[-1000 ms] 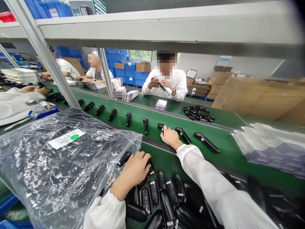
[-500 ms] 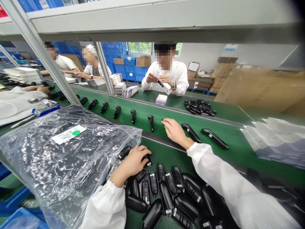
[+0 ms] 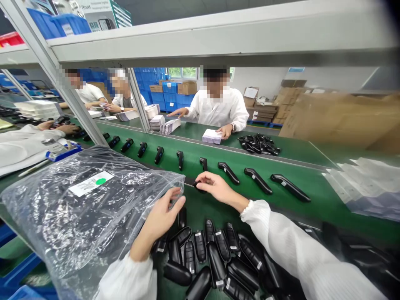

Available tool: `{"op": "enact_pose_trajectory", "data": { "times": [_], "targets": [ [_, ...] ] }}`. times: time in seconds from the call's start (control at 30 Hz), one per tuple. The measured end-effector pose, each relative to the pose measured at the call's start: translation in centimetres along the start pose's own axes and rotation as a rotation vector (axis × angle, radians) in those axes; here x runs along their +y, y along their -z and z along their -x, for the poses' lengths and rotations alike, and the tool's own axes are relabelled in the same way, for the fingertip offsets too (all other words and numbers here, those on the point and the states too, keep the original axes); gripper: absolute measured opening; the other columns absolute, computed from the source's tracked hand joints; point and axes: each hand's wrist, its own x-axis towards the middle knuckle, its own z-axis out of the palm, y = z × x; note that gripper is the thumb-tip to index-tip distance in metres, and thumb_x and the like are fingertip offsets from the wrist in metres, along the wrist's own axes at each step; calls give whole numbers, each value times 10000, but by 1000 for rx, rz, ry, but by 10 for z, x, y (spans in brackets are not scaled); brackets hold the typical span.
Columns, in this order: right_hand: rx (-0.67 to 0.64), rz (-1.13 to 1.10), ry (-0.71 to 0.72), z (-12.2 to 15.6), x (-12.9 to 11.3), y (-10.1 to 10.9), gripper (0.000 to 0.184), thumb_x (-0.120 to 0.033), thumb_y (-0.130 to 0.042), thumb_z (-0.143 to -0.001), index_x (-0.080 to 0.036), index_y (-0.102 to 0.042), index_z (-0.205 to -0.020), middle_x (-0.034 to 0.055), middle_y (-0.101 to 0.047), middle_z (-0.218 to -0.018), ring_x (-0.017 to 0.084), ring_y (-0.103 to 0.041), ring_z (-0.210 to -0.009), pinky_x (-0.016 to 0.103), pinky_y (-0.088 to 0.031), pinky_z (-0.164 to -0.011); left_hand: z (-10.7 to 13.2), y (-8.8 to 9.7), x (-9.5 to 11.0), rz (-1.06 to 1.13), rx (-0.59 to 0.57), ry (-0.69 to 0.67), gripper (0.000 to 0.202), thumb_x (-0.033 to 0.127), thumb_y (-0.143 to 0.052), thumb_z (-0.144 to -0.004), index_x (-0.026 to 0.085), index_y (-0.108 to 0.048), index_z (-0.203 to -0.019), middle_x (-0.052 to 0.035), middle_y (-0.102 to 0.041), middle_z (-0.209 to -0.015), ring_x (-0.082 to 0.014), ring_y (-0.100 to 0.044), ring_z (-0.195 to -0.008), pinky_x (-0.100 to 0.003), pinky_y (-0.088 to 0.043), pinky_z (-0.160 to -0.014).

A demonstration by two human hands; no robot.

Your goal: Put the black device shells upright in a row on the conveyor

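Note:
My right hand [image 3: 218,189] is closed at the near edge of the green belt, fingertips and thumb pinching a black handheld device [image 3: 199,187], mostly hidden by the fingers. My left hand [image 3: 162,216] is beside the mouth of a clear plastic bag [image 3: 106,216]. Its fingers are curved with the thumb apart, and nothing shows between them. Below both hands lies a pile of black ribbed devices [image 3: 200,246] with small white labels. Along the belt stands a row of bent black devices [image 3: 258,180].
Across the bench, a co-worker [image 3: 215,104] rests a hand on a white box stack [image 3: 212,136], near a heap of small black parts [image 3: 258,143]. White sheets [image 3: 365,183] stand at right. A metal shelf beam [image 3: 218,37] crosses overhead; its post [image 3: 78,108] slants down at left.
My left hand has lifted off the pile towards the bag's edge. My right hand has drawn back from the belt and now pinches a device. Another bent device lies on the belt.

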Motion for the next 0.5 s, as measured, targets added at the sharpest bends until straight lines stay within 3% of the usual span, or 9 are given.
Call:
{"op": "enact_pose_trajectory", "data": {
  "times": [0.03,0.1,0.23,0.33,0.5],
  "targets": [
    [69,115,-52,-6,8,5,210,-352,-570,-924,-201,-620,-1061,9,-650,-946,152,-621,-871,277,-501,-818,13,1,-3,-116,30,-22,511,524,-466,-955,211,-486,-1359,-130,-549,-1398,-317,-526,-1266,-508,-426,-1065],
    [165,373,-155,-17,25,14,188,-323,-522,-948,-210,-611,-1069,17,-649,-998,147,-615,-907,266,-484,-845,40,-2,-12,-357,-34,-95,569,537,-494,-946,261,-425,-1439,-103,-409,-1529,-346,-372,-1396,-571,-321,-1140],
    [176,614,-292,-32,52,20,156,-268,-518,-948,-213,-623,-1050,60,-643,-1077,180,-612,-963,300,-454,-900,74,-20,-25,-653,-154,-165,686,576,-484,-944,329,-246,-1538,-72,-238,-1614,-392,-180,-1470,-709,-157,-1146],
    [150,743,-363,-40,62,14,177,-199,-501,-943,-190,-615,-1079,109,-644,-1071,223,-618,-977,327,-458,-883,69,-33,-25,-686,-127,-161,588,502,-417,-989,271,-304,-1519,-100,-298,-1591,-353,-233,-1463,-683,-149,-1164],
    [173,961,-422,-46,69,9,404,-103,-433,-913,-98,-449,-1317,218,-584,-1163,315,-563,-1113,389,-479,-866,32,-43,-15,-608,-44,-191,371,344,-421,-991,216,-518,-1326,-123,-500,-1433,-294,-426,-1359,-613,-214,-1180]
  ]
}}
